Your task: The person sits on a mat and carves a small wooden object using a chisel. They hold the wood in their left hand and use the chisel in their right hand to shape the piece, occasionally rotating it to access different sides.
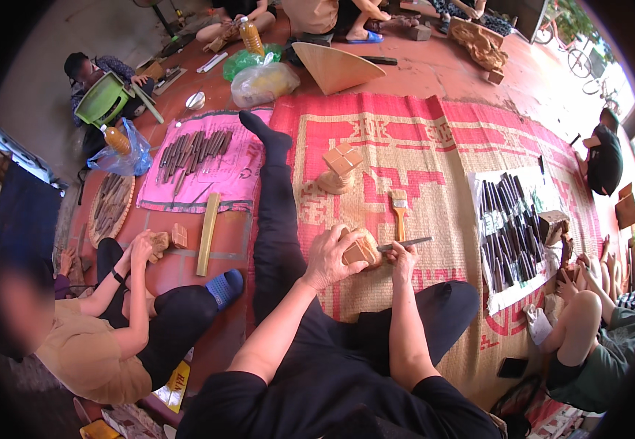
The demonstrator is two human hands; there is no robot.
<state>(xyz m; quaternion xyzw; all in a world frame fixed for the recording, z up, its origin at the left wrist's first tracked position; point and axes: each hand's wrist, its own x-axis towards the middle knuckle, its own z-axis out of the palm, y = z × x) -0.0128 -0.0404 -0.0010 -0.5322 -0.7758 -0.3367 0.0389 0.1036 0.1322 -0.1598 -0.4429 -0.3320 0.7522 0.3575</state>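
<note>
My left hand (326,257) is wrapped over a light brown carved wooden block (361,250), steadying it just above my lap. My right hand (403,262) pinches a slim, dark, file-like tool (418,241). One end of that tool meets the block's right side, and the other sticks out to the right past my fingers. Just beyond, a flat brush (399,208) with a wooden handle lies on the mat. Farther off stands a second carved wooden piece (342,159), with a square, cross-marked top on a rounded base.
A patterned red and straw mat (434,197) spreads under me. Rows of dark tools (509,230) lie on a sheet at right; more tools (193,157) rest on a pink cloth. A wooden bar (208,234) lies left. Co-workers sit close on both sides. A conical hat (335,67) is ahead.
</note>
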